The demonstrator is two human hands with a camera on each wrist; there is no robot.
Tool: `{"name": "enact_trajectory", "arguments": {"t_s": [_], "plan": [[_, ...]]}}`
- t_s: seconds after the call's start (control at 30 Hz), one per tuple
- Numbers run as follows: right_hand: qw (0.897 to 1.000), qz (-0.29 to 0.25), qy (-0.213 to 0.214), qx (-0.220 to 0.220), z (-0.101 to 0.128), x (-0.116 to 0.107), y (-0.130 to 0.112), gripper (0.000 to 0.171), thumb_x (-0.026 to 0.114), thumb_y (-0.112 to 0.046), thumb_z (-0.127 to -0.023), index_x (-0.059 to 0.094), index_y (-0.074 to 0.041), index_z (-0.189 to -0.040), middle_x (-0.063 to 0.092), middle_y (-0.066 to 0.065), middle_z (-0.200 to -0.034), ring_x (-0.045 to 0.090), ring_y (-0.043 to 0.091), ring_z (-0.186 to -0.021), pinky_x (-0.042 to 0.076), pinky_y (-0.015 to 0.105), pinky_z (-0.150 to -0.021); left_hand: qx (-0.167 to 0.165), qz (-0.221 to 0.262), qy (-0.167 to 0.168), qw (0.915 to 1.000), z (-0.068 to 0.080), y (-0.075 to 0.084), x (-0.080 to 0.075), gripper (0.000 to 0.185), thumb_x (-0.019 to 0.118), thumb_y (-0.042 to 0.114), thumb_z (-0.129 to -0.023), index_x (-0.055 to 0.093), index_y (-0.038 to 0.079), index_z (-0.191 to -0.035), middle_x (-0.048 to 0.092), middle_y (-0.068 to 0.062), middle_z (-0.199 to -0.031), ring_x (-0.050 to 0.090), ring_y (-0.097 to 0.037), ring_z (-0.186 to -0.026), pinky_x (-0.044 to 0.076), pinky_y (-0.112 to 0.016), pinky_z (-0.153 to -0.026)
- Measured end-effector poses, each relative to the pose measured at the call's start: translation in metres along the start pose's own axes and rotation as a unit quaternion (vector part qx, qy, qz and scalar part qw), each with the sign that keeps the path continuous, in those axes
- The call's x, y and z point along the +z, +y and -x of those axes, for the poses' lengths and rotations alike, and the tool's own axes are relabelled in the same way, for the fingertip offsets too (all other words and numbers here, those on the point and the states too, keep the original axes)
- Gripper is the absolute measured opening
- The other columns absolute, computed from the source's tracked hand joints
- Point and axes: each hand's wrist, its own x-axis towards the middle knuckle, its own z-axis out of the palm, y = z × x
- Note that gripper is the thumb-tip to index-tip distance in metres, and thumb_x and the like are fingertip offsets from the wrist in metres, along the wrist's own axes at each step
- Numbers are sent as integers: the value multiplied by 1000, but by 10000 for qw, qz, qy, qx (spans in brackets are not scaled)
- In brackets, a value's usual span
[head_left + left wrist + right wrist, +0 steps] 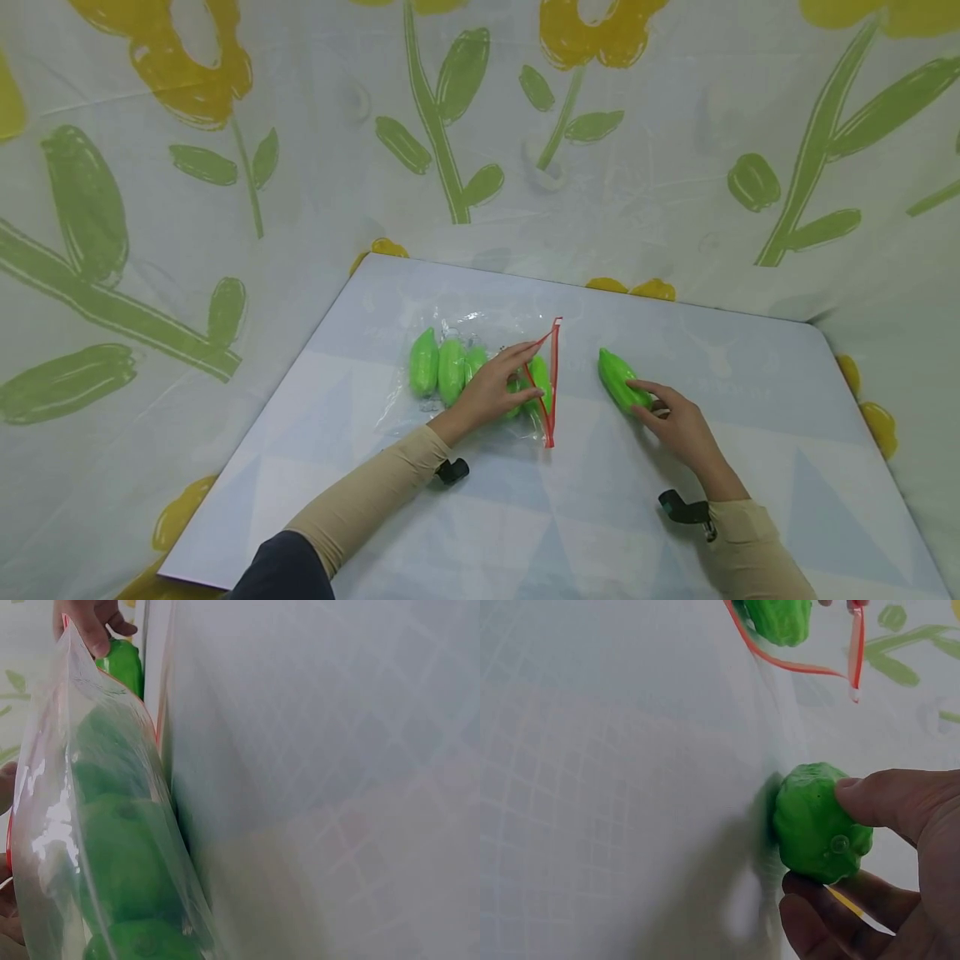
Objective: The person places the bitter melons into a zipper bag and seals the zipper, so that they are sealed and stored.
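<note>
The right hand (678, 425) curled its thumb and fingers around a ridged green toy vegetable (621, 381) lying on the surface (570, 517), just right of the clear bag (480, 367). The left hand (491, 392) pinched the bag's red-edged mouth open; similar green vegetables (438, 367) lay inside.

Left hand (491, 392) pinches with extended fingers; right hand (678, 425) curls in grip.

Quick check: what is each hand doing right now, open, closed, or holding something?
Left hand: pinching the red-edged mouth of the plastic bag, holding it open.
Right hand: gripping the loose green toy vegetable on the table.
</note>
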Motion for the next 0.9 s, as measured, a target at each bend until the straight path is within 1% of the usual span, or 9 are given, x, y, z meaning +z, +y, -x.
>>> {"name": "enact_trajectory", "arguments": {"t_s": [0.23, 0.4, 0.47, 0.53, 0.67, 0.83, 0.9], "plan": [[9999, -79, -26, -131, 1, -2, -3, 45, 62, -32, -90, 51, -26, -133, 50, 12, -131, 58, 30, -97, 51, 36, -67, -24, 2, -16, 10000, 0, 1, 0, 74, 68, 37, -83, 33, 18, -145, 36, -2, -146, 57, -13, -107, 48, -22, -88], [9984, -181, 60, -532, 1, -1, -4, 42, 61, -31, -90, 53, -26, -131, 51, 8, -132, 59, 25, -97, 52, 37, -72, -45, -57, -42, 10000, 0, 3, -2, 75, 69, 37, -83, 32, 18, -146, 35, -3, -146, 54, -14, -113, 46, -26, -92], [9970, -217, 115, -734, 1, -1, -5, 41, 60, -29, -91, 54, -25, -131, 52, 6, -131, 58, 22, -98, 52, 34, -74, -61, -105, -50, 9999, 0, 3, -2, 75, 68, 38, -83, 32, 18, -146, 35, -2, -147, 52, -14, -116, 45, -27, -94], [9954, -269, 184, -904, 0, -1, -6, 40, 61, -27, -90, 54, -25, -130, 53, 4, -130, 56, 19, -100, 52, 30, -73, -67, -122, -49, 9999, 0, 3, -2, 75, 68, 38, -83, 32, 18, -146, 35, -3, -147, 52, -14, -116, 45, -27, -95], [9925, -361, 296, -1127, -2, 1, -9, 40, 63, -23, -89, 56, -25, -128, 54, 0, -128, 52, 12, -100, 50, 23, -71, -56, -65, -40, 10000, 0, 2, -1, 75, 69, 38, -83, 33, 18, -145, 36, -3, -146, 52, -14, -116, 46, -25, -92], [9905, -485, 249, -1259, -6, 3, -16, 39, 64, -22, -89, 56, -24, -127, 54, -1, -127, 51, 12, -102, 51, 25, -71, -42, 8, -30, 10000, -1, 0, 0, 75, 69, 37, -82, 33, 17, -145, 37, -5, -146, 50, -15, -119, 47, -23, -90], [9910, -486, 177, -1231, -7, 4, -20, 38, 63, -24, -89, 56, -25, -127, 54, -1, -127, 50, 13, -103, 51, 26, -72, -45, 25, -30, 10000, 0, -1, 0, 75, 69, 38, -82, 33, 17, -145, 36, -4, -146, 51, -15, -117, 47, -22, -90]]}}
